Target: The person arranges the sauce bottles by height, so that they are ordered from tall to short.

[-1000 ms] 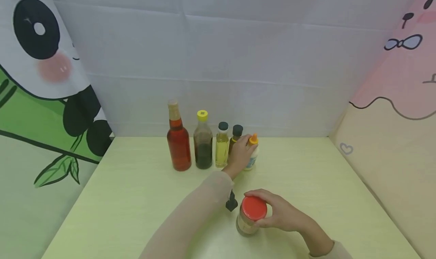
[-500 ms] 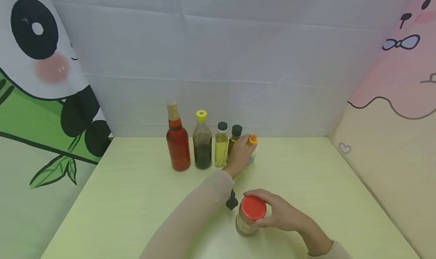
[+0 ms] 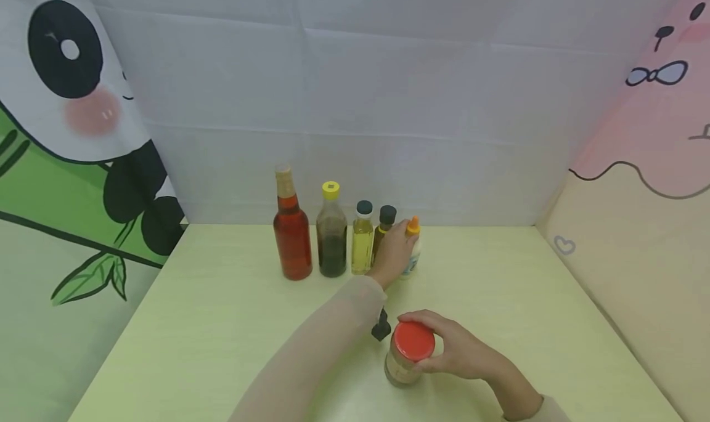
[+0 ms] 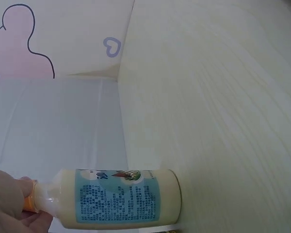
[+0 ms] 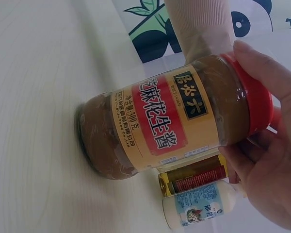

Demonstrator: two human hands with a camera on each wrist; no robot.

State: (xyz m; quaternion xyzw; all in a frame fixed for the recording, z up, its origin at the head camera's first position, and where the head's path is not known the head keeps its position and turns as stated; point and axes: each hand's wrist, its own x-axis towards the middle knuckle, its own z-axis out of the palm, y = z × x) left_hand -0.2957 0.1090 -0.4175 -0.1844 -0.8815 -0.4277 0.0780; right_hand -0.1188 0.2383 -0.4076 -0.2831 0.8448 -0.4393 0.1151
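Observation:
At the right end of the bottle row, my left hand (image 3: 395, 252) grips a white squeeze bottle (image 3: 413, 262) by its orange cap. The left wrist view shows this bottle's blue label (image 4: 117, 196), with fingers (image 4: 36, 224) curled around the cap. Nearer to me, my right hand (image 3: 463, 351) holds a jar of sesame peanut butter (image 3: 403, 369) around its red lid (image 3: 414, 340). Brown paste and a red and yellow label (image 5: 162, 116) show in the right wrist view. The jar's base is at the tabletop; I cannot tell whether it touches.
Left of my left hand stand a red bottle (image 3: 293, 243), a dark sauce bottle (image 3: 331, 249) with a yellow cap, a yellow oil bottle (image 3: 362, 243) and a dark-capped bottle (image 3: 387, 215), partly hidden. A white backdrop (image 3: 355, 101) rises behind the pale table (image 3: 222, 323).
Both hands keep their holds on the squeeze bottle and the jar. My left wrist has shifted very slightly to the right, and the head view has moved a little.

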